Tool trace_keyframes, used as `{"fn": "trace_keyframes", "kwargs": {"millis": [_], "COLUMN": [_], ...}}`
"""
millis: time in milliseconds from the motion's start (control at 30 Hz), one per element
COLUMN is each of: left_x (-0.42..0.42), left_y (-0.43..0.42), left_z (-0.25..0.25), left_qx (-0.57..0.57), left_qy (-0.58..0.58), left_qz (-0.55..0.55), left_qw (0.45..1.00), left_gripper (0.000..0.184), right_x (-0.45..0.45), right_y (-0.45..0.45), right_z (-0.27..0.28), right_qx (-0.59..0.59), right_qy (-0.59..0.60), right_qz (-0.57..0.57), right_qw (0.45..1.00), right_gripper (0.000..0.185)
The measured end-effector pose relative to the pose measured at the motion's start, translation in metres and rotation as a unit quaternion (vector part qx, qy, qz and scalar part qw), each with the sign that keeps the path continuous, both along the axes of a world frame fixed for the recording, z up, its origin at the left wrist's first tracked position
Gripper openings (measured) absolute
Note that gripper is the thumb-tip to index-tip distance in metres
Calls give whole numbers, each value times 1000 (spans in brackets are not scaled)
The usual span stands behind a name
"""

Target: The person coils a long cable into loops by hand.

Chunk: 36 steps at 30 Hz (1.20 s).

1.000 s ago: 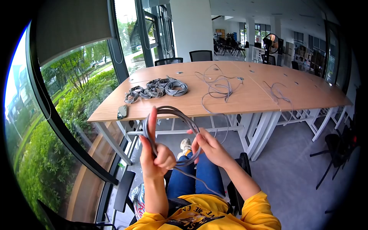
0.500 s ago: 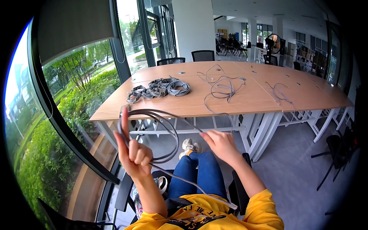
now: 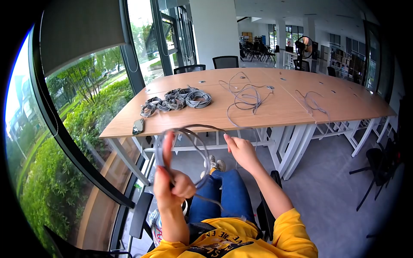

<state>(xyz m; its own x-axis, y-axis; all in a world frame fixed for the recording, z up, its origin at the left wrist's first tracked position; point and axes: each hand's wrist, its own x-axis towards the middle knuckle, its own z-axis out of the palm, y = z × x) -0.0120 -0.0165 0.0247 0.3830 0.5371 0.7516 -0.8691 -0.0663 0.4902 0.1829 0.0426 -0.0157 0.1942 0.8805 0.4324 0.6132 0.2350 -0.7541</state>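
Grey cable (image 3: 208, 157) goes round the left hand (image 3: 175, 182) in a ring, up above the person's lap. The left thumb and pointing finger stick up inside the ring. The other fingers curl in and seem to hold the cable, but it is blurry there. The right hand (image 3: 241, 151) pinches one strand between thumb and fingers, out beside the ring. So the ring looks part done: a few turns are made, but that strand is not laid in yet. A tail hangs down by the blue jeans (image 3: 234, 193).

Dark letters show on the yellow shirt (image 3: 275, 241). One word looks like "ME", but the rest is hard to read. A bag (image 3: 155, 221) low by the left arm has coloured marks, too small to read.

Past the hands is the surface (image 3: 211, 118). A phone (image 3: 138, 127) lies near its edge, with no name to read. Behind it sit wound rings (image 3: 177, 99), which look done. To the right, messy cable (image 3: 257, 103) lies in loose loops, and more loose cable (image 3: 307, 102) lies past that. Both look left to wind.
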Motion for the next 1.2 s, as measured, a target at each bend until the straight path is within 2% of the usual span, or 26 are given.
{"fn": "trace_keyframes", "kwargs": {"millis": [33, 100, 133, 200, 333, 367, 433, 500, 567, 600, 667, 767, 833, 867, 967, 1100, 1167, 1200], "left_x": [-3, -8, -10, -14, -24, -25, -23, -21, -18, -15, -15, -10, -9, -10, -15, -15, -10, -6], "left_y": [1, 3, 7, 9, 7, 6, -1, -9, -12, -13, -11, -7, -4, -1, 1, 16, 13, 14], "left_z": [4, 12, 12, 13, 17, 17, 14, 12, 11, 9, 3, -3, -2, -1, 1, -6, -2, 0], "left_qx": [-7, -21, -20, -18, -9, -5, -9, 20, 24, 37, 68, 105, 121, 77, 26, 51, 36, 38], "left_qy": [-23, -67, -75, -84, -75, -78, -88, -81, -87, -75, -27, 28, 39, 0, -84, 21, 88, 125], "left_qz": [28, 88, 107, 124, 155, 148, 120, 92, 83, 68, 19, -38, -55, -73, -87, -25, 26, 75], "left_qw": [999, 994, 991, 989, 985, 986, 989, 992, 992, 994, 997, 993, 990, 994, 992, 998, 995, 989], "left_gripper": [51, 50, 49, 49, 51, 51, 52, 54, 58, 56, 57, 58, 57, 58, 54, 41, 34, 33], "right_x": [0, 0, 0, 0, 1, 1, 4, 3, 1, 0, -1, -6, -7, -8, -4, -8, -15, -17], "right_y": [-1, -3, -4, -8, -10, -10, -9, -7, -6, -3, 4, 10, 1, -3, -6, -16, -26, -31], "right_z": [-6, -19, -21, -21, -21, -22, -22, -20, -24, -26, -25, -13, -1, 2, -8, -8, -3, 3], "right_qx": [-1, 160, 160, 303, 375, 374, 304, 332, 276, 276, 170, 117, 75, 34, -9, -52, 84, 75], "right_qy": [0, -146, -146, -208, -234, -233, -178, -160, -112, -112, -43, 10, 1, -9, -73, -109, -168, -216], "right_qz": [1, -20, -20, -2, 22, 23, -13, -18, -29, -27, -21, -13, 19, 51, -1, 4, -2, 20], "right_qw": [1000, 976, 976, 930, 897, 897, 936, 930, 954, 954, 984, 993, 997, 998, 997, 993, 982, 973], "right_gripper": [45, 29, 29, 18, 15, 15, 20, 21, 25, 25, 34, 41, 43, 44, 50, 46, 37, 22]}}
